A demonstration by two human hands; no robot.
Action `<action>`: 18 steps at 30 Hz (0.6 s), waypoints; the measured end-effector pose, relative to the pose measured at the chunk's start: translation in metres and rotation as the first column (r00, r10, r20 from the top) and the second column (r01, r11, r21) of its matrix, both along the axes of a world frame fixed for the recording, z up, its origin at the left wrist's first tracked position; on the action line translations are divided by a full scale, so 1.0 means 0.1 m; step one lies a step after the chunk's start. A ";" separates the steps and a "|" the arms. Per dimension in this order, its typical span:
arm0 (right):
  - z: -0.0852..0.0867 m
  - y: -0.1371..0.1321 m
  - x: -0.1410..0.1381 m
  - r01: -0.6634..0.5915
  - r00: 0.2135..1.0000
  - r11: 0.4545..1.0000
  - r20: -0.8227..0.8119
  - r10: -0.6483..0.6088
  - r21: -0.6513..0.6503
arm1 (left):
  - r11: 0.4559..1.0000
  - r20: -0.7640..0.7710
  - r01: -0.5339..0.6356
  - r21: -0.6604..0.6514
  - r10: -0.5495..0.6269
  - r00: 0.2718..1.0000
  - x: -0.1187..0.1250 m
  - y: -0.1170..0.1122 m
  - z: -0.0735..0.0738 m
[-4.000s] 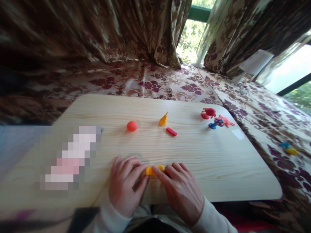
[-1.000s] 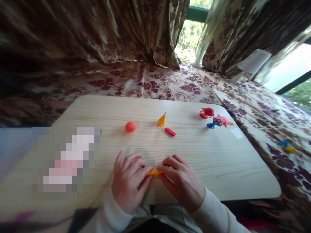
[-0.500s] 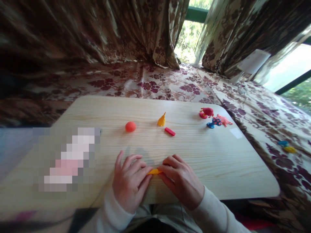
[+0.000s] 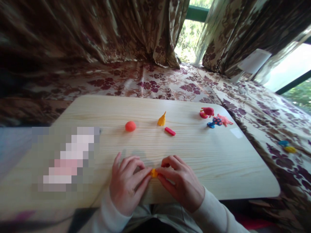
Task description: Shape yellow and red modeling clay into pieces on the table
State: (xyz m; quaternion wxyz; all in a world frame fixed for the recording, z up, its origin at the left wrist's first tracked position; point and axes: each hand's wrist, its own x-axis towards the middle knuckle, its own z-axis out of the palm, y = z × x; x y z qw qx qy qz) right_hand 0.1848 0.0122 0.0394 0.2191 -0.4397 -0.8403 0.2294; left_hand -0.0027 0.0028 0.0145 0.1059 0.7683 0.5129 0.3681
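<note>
Between my two hands is a small lump of yellow modelling clay (image 4: 154,173), low over the near part of the table. My left hand (image 4: 128,183) pinches its left end with thumb and forefinger, the other fingers raised and curved. On the opposite end, the thumb and fingertips of my right hand (image 4: 183,183) are pressed together. Farther back lie an orange-red clay ball (image 4: 130,126), a yellow clay piece drawn up to a point (image 4: 161,119) and a short red clay stick (image 4: 170,131).
Clay figures stand at the back right: a red one (image 4: 207,112), a blue one with pink dots (image 4: 214,122) and a pink one (image 4: 224,120). A blurred-out patch (image 4: 70,158) covers the table's left. Blue and yellow pieces (image 4: 290,149) lie on the floral cloth beyond the right edge.
The yellow clay was a longer flat strip between my fingers; now it looks shorter and bunched up. My left hand has shifted slightly left and down.
</note>
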 end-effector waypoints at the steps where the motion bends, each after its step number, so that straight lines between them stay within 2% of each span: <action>1: 0.00 0.00 0.00 -0.006 1.000 1.000 0.003 0.006 -0.001 | 1.000 -0.003 0.008 0.001 -0.008 1.000 0.00 0.00 0.00; 11: -0.01 0.00 0.03 0.012 1.000 1.000 0.015 -0.012 -0.016 | 0.997 -0.054 0.035 -0.065 -0.038 0.998 -0.10 -0.04 -0.09; 18: 0.02 -0.01 0.05 -0.012 0.999 1.000 0.033 0.012 -0.010 | 0.998 0.010 0.001 -0.064 0.000 1.000 -0.08 -0.03 0.00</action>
